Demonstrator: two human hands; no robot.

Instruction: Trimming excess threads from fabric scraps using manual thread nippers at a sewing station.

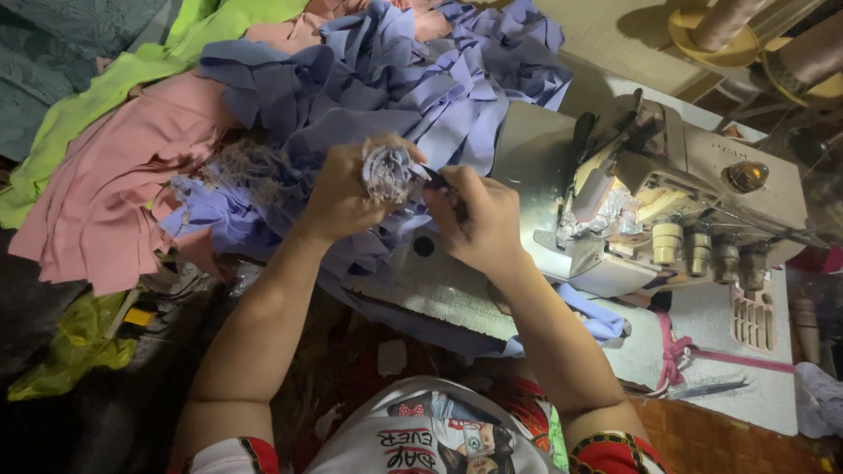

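My left hand [341,191] grips a bunched wad of lavender cloth with frayed threads [388,172], held up over the table. My right hand [479,224] is closed around a small dark tool [439,183], its tip touching the wad; what kind of tool it is I cannot tell. Both hands meet just left of the sewing machine [676,219]. More lavender cloth pieces [395,79] lie heaped beyond my hands.
Pink cloth [114,184] and lime green cloth [97,96] are piled at the left. Thread cones [729,22] stand at the back right. A pink ribbon [676,351] and scissors [702,389] lie on the white table part at the right.
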